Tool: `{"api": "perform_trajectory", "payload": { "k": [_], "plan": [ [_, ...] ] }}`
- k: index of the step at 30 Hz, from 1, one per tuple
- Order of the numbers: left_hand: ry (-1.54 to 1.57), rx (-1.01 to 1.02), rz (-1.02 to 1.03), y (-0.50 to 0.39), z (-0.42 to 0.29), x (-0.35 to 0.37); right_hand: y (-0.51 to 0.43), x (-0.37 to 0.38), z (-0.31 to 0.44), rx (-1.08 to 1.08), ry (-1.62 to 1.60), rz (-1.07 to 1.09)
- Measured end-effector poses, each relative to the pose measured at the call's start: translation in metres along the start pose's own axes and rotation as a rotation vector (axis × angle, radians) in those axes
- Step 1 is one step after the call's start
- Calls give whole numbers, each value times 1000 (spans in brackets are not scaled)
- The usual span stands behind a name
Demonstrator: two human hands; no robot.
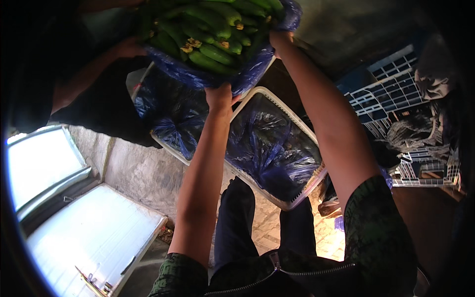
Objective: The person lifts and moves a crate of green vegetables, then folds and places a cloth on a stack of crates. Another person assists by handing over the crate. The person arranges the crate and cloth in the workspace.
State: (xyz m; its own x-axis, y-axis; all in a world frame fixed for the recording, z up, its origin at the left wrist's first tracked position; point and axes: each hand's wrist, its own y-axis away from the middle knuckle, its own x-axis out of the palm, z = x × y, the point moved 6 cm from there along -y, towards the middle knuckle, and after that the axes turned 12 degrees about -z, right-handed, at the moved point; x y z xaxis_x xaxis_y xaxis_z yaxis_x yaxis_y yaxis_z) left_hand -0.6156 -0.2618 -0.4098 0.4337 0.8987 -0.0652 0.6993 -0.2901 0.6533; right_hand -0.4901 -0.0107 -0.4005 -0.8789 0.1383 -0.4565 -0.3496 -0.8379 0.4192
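Note:
At the top of the view is a crate lined with blue plastic film [185,72], piled with green cucumbers or courgettes [213,54] that carry withered yellow blossoms. My left hand [219,95] grips its near edge. On the right side, my right hand [281,41] holds the rim and film, fingers partly hidden. Another person's hand [130,48] reaches to the left side of the same crate. Below it stand two pale plastic crates: the right crate [289,107] and the left crate [172,150], both covered by gathered blue film.
White wire-grid crates [386,92] stand at the right, with crumpled cloth [415,128] among them. A white door panel [96,230] with a latch lies at lower left, near a bright opening [44,163]. My legs [237,219] are close against the right crate, on a paved floor [267,230].

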Motion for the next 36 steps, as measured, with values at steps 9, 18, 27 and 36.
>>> {"api": "perform_trajectory", "payload": {
  "k": [9, 18, 27, 36],
  "plan": [
    [-12, 36, 18, 36, 16, 6, -19, -18, -24, 32, -146, -2],
    [-39, -16, -39, 62, 36, 9, -63, -1, -63, 36, -121, 145],
    [-17, 14, -65, 58, 19, 5, -59, 39, -62, -23, -177, 267],
    [17, 28, -63, 70, 23, 15, -41, 27, -60, 48, -192, 300]
  ]
}}
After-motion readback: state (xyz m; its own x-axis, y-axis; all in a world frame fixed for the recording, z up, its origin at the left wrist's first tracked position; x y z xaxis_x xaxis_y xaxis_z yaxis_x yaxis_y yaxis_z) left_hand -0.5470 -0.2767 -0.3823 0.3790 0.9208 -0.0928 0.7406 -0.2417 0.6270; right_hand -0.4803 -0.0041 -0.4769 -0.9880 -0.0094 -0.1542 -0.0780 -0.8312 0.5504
